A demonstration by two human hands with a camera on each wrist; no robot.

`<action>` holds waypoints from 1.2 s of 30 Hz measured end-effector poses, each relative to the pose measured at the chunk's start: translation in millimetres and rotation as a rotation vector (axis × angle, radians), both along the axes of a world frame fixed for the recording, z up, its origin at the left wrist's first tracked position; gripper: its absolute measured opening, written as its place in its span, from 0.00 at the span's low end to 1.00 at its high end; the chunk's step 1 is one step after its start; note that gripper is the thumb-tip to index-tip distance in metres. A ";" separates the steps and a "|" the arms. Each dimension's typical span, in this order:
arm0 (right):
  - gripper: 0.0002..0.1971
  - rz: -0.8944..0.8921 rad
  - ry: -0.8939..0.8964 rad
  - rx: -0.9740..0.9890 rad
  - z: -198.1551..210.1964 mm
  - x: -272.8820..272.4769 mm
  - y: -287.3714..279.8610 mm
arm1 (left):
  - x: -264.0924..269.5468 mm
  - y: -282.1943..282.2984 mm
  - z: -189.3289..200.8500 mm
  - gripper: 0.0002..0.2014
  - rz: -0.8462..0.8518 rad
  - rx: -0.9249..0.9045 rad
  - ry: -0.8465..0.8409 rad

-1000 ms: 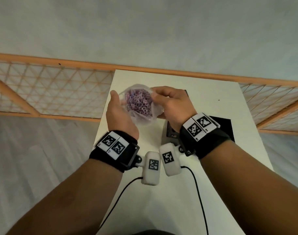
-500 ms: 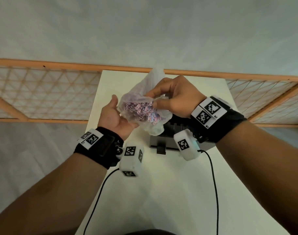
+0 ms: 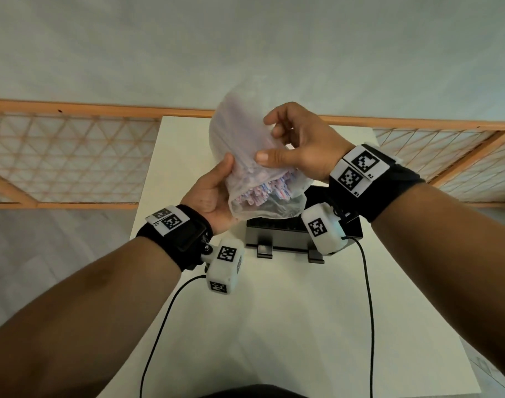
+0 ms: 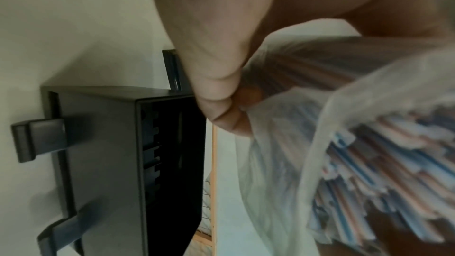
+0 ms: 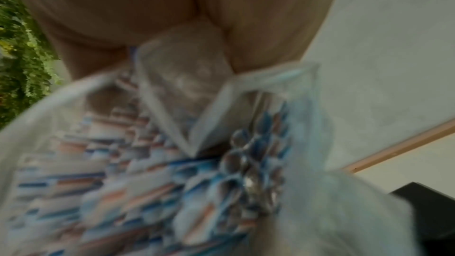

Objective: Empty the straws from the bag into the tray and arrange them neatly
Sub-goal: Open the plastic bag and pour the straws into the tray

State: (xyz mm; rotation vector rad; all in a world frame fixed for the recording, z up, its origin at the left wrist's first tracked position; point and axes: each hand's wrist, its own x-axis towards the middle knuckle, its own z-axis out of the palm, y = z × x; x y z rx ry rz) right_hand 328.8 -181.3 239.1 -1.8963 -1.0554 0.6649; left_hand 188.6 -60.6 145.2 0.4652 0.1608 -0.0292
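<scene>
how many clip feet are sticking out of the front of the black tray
2: the left clip and the right clip, both on the tray's near wall facing the person. Other sides are hidden, so more may exist.

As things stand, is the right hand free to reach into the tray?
Probably not yet. The right hand grips the bag of straws together with the left hand, and the bag hangs right over the tray, blocking the opening.

A white table stands before an orange lattice railing; beyond, seemingly blurred greenery.
</scene>
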 end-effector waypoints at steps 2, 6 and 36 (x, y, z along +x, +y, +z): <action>0.43 -0.030 0.077 0.001 -1.9 2.8 -1.9 | 8.1 1.8 -4.7 0.55 -0.037 0.014 -0.046; 0.26 -0.034 0.093 -0.047 1.0 -2.5 -7.7 | 18.8 -1.7 -3.9 0.57 0.027 0.146 -0.003; 0.60 -0.061 -0.263 -0.146 -63.0 18.3 -33.7 | 35.4 12.0 -4.0 0.48 0.055 1.491 0.239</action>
